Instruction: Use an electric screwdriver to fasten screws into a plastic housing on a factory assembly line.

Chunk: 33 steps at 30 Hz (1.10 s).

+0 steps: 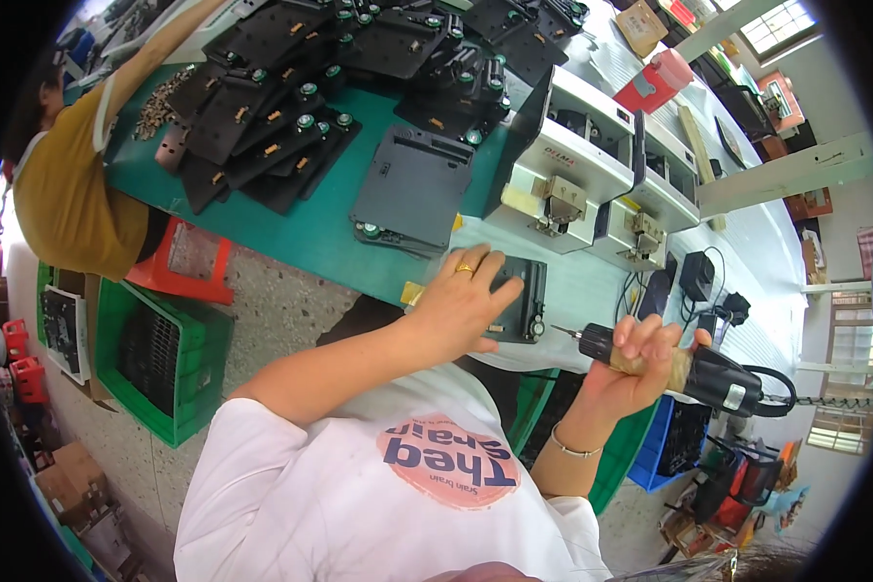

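My right hand is wrapped round a black electric screwdriver with a tan band on its grip. Its thin bit points left toward a black plastic housing at the table's near edge. Over the left part of that housing lies my left hand, with a ring on one finger. Its fingers are bent and spread apart, the thumb held away from them; part of the housing is hidden beneath. Just beyond, a stack of flat black housings rests on the green mat.
Many black panels are piled at the back left, near small metal parts. Two white-and-black machines stand to the right, with a red container behind. A person in a mustard top works at left. Green crates sit on the floor.
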Each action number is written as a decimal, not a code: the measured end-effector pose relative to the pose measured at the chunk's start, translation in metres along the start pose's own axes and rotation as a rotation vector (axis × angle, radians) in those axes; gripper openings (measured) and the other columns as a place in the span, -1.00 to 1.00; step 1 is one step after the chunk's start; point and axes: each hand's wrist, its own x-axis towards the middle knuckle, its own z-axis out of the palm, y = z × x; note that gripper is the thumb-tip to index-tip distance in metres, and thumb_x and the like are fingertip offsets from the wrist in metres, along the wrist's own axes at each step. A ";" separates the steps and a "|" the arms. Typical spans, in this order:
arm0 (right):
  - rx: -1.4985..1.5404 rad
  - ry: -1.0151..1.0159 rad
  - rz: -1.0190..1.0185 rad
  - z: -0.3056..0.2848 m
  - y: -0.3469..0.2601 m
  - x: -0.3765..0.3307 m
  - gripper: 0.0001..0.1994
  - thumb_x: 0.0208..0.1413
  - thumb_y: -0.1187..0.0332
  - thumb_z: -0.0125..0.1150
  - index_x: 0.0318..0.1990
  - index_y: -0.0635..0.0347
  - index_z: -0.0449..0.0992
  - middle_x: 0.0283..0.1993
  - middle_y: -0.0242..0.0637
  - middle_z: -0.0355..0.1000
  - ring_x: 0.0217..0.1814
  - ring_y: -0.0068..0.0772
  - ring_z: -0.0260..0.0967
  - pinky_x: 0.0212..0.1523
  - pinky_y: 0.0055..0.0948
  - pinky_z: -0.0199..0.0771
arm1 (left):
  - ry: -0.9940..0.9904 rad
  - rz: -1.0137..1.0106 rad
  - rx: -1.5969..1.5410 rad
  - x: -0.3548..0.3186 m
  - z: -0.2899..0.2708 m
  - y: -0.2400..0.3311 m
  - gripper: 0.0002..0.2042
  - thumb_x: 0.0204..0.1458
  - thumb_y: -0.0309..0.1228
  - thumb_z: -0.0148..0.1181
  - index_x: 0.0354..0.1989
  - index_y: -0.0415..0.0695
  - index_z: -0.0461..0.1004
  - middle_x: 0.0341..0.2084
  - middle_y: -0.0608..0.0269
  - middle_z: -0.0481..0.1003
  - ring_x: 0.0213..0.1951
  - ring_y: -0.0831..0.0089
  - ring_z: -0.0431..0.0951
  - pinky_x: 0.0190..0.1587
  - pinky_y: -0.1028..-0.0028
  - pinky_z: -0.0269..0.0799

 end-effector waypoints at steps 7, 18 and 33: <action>0.008 0.069 -0.026 -0.016 -0.004 0.009 -0.56 0.11 0.51 0.06 0.13 0.00 0.14 -0.50 -0.47 0.16 -0.54 -0.60 0.13 -0.52 -0.51 0.20 | 0.005 -0.084 0.010 -0.023 -0.036 0.026 -0.12 -0.45 0.00 0.50 0.17 0.03 0.28 0.12 -0.03 0.20 0.16 0.00 0.21 0.16 0.08 0.00; 0.004 0.053 0.035 -0.021 0.007 0.009 -0.52 0.11 0.52 0.11 0.18 0.09 0.14 -0.52 -0.46 0.15 -0.50 -0.59 0.14 -0.43 -0.48 0.27 | 0.454 -0.666 0.157 0.003 -0.103 -0.049 -0.06 -0.28 0.08 0.42 0.31 0.00 0.13 0.24 -0.04 0.11 0.24 -0.07 0.17 0.20 0.11 0.25; -0.071 0.113 0.038 -0.025 0.022 0.003 -0.46 0.03 0.62 0.14 0.17 0.18 0.12 -0.53 -0.38 0.23 -0.54 -0.52 0.21 -0.49 -0.50 0.36 | 0.293 -0.755 0.387 0.025 -0.068 -0.054 0.04 -0.37 0.34 0.33 0.34 0.12 0.10 0.27 -0.02 0.09 0.11 -0.23 0.34 -0.13 0.02 0.52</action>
